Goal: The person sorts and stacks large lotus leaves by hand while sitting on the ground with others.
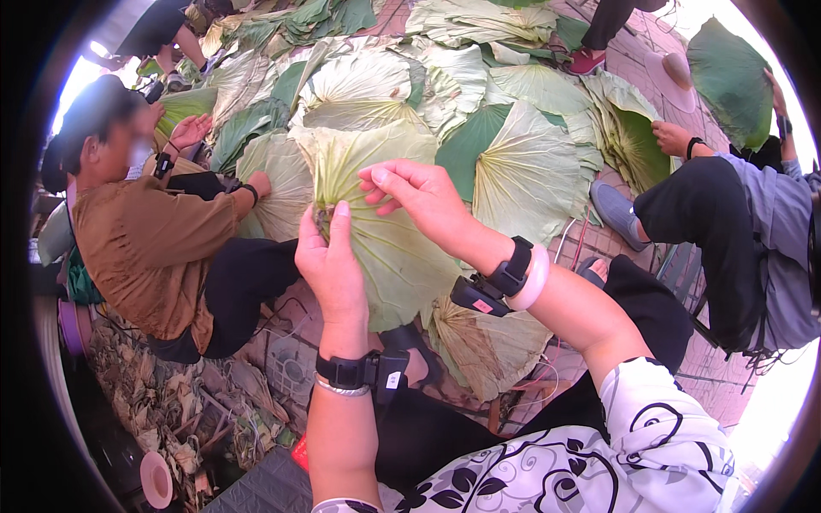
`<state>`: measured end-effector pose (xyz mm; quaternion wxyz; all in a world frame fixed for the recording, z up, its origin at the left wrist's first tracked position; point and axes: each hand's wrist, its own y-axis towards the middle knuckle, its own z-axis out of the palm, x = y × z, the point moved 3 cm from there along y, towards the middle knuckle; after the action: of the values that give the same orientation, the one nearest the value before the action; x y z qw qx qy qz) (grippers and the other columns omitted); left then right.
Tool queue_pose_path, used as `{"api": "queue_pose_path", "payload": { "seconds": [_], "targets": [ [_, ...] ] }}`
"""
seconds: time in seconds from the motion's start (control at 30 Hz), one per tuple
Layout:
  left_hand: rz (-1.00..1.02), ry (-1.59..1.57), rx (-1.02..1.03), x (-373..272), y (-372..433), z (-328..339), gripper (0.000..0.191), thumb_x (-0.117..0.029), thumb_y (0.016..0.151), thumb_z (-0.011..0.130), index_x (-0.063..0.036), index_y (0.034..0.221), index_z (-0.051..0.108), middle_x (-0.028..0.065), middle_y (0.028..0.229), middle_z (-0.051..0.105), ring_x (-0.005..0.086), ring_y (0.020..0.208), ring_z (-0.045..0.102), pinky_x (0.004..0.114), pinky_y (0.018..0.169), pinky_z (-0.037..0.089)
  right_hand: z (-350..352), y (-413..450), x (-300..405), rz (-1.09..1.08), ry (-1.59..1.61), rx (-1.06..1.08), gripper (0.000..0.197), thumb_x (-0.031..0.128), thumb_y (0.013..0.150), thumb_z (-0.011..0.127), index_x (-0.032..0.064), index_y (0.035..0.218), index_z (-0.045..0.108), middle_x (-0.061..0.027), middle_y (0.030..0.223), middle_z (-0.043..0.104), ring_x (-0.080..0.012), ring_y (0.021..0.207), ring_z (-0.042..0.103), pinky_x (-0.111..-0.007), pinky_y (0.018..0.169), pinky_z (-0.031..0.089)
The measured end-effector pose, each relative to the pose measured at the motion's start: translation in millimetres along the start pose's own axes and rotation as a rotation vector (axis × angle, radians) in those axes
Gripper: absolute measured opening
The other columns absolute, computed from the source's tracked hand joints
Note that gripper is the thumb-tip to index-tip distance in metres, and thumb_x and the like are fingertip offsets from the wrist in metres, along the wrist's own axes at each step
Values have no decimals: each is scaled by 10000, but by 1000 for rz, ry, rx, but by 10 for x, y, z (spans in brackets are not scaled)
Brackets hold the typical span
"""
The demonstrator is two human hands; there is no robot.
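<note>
My left hand [330, 256] pinches a large pale green lotus leaf [397, 256] near its gathered, brownish centre, with the thumb on top. The leaf hangs upright in front of me, its veins fanning out from that grip. Over the leaf's upper part is my right hand [417, 192], thumb and fingertips close together; whether something thin is between them I cannot tell. Beyond the held leaf lies a wide spread of overlapping lotus leaves [529, 170], some pale, some dark green. Below it, near my feet, is a partly browned leaf [490, 340].
A co-worker in a brown top [154, 243] sits close at left, a hand on another leaf. At right a seated person [725, 237] holds leaves. Dry leaf scraps [186, 397] lie at lower left, near a pink round object [156, 479]. Cords [567, 240] cross the brick paving.
</note>
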<state>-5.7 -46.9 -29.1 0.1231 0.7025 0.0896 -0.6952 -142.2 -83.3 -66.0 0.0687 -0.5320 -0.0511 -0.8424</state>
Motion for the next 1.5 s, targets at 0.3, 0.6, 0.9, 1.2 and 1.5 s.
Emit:
{"api": "queue_pose_path", "payload": {
  "seconds": [0.3, 0.6, 0.9, 1.2, 1.5],
  "targets": [
    [45, 133, -121, -77, 109, -123, 290, -115, 968, 597, 67, 1194, 578, 55, 1073, 644, 96, 940, 574, 246, 858, 446, -1793, 205, -1328, 280, -360, -529, 253, 220, 884, 633, 5, 1008, 684, -81, 872, 710, -187, 733, 687, -303, 640, 531],
    [-35, 209, -151, -128, 61, -165, 292, -155, 974, 590, 46, 1186, 578, 60, 1077, 651, 96, 929, 595, 241, 839, 454, -2242, 324, -1954, 477, -1238, -730, 727, 359, 761, 765, -37, 1303, 485, -211, 1481, 341, -397, 1306, 385, -514, 1011, 396],
    [-76, 221, -111, -85, 73, -129, 313, -163, 976, 587, 46, 1208, 566, 71, 1097, 654, 108, 950, 609, 247, 855, 460, -2396, 392, -2229, 471, -1416, -751, 682, 263, 776, 733, -8, 1322, 427, -183, 1498, 309, -387, 1311, 368, -544, 991, 413],
    [-50, 166, -106, -85, 88, -112, 284, -140, 969, 600, 47, 1183, 597, 59, 1097, 651, 98, 943, 595, 239, 850, 456, -2904, 214, -1813, 351, -1285, -725, 185, 180, 792, 610, 84, 928, 692, -153, 1104, 656, -351, 934, 648, -452, 830, 515],
    [-40, 28, -61, -70, 72, -200, 301, -120, 945, 624, 53, 1189, 591, 44, 1059, 651, 83, 908, 590, 219, 820, 451, -3624, 451, 56, 369, -1431, -519, 205, 229, 725, 661, 72, 824, 750, -173, 870, 712, -320, 838, 687, -369, 799, 528]
  ]
}}
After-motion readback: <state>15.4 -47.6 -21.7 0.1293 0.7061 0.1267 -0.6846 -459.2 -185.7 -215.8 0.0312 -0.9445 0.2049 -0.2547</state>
